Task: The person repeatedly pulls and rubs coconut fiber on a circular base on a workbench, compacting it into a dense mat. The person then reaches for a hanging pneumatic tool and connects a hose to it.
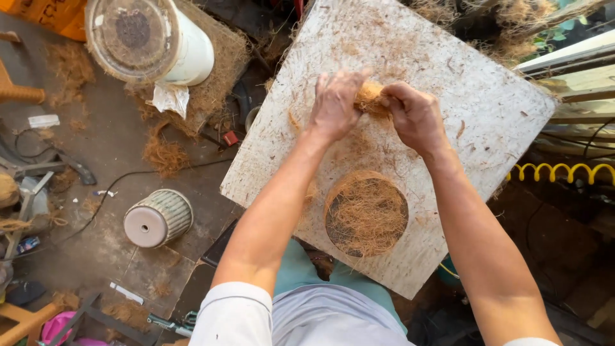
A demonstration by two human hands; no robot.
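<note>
board: a square work board (448, 70) fills the middle of the view
hole: a round hole (366, 214) near the board's near edge, fibre lying in it
hands: left hand (336, 102) and right hand (416, 115) rest on the board beyond the hole, a fibre tuft (371, 97) between them (touching both)
pot: an upturned ribbed pot (157, 218) on the floor left of the board
fan: a fan (147, 40) left of the board's far corner

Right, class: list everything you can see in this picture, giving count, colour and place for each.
board: one, whitish, centre, with a round hole
fibre in the hole: one mass, brown, near edge of the board
fibre wad: one, tan, held between both hands
ribbed pot: one, pale, on its side on the floor, left
fan: one, white, top left
coiled tube: one, yellow, right
left hand: grip on the wad
right hand: grip on the wad
</note>
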